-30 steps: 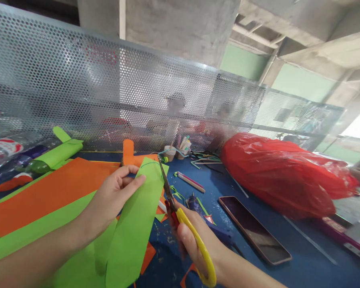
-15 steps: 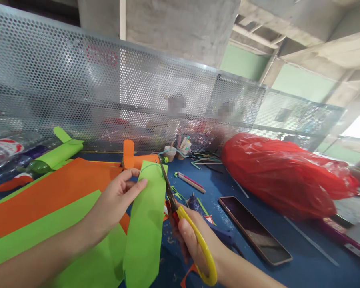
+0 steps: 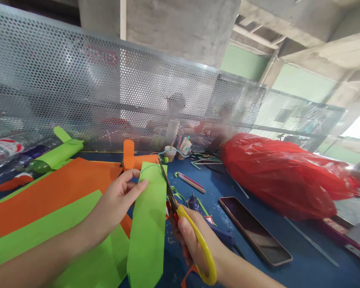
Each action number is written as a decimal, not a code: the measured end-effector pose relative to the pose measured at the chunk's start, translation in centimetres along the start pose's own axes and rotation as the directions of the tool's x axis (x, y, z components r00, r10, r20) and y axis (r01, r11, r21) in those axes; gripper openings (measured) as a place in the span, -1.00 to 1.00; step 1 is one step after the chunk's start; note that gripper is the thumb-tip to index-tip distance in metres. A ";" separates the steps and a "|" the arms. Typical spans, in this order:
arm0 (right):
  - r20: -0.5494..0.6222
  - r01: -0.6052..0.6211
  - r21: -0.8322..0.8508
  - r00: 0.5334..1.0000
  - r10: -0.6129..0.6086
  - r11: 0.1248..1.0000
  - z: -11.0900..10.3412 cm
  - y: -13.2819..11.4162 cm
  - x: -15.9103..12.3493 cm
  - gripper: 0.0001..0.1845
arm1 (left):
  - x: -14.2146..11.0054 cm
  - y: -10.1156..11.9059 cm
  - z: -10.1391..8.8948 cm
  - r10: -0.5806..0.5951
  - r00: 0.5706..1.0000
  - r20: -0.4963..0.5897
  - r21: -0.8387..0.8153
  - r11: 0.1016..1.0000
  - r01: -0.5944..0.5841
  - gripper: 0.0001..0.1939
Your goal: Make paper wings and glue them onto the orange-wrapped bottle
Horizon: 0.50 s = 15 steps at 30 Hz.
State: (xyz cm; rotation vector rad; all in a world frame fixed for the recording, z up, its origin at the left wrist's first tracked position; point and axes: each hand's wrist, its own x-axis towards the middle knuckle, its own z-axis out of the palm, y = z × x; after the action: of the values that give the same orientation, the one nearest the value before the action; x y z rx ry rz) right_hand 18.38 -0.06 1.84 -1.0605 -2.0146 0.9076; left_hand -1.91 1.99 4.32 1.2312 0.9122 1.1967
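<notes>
My left hand [image 3: 117, 202] pinches a long strip of green paper [image 3: 148, 224] near its top, thumb in front and fingers behind. The strip hangs down toward me and carries a thin drawn line. My right hand [image 3: 192, 240] grips yellow-handled scissors [image 3: 183, 218]. Their blades point up and away along the strip's right edge, closed or nearly closed at the top corner.
Orange [image 3: 54, 192] and green [image 3: 48, 236] paper sheets lie at left on the blue table [image 3: 288, 276]. A phone [image 3: 255, 230] lies right of my hand, a red plastic bag [image 3: 282, 176] beyond it. Pencils [image 3: 189, 181], small cups [image 3: 169, 153], plastic bottles [image 3: 6, 154] and a perforated metal screen [image 3: 108, 92] stand behind.
The cut has run up the strip's right edge. The green strip now hangs free of the larger sheet and has turned more upright. The scissors have closed and edged slightly right.
</notes>
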 end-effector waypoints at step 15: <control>-0.029 -0.036 0.027 0.999 0.037 0.999 0.1 -0.6 -0.3 -0.34 | 0.2 0.2 -0.2 -0.008 1.000 -0.015 0.005 1.000 0.009 -0.71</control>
State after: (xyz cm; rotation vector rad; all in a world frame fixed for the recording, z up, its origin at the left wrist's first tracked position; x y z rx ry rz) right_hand 18.18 -0.63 2.19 -1.0932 -1.9592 0.9297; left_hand -2.09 2.26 4.54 1.2227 0.9314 1.1990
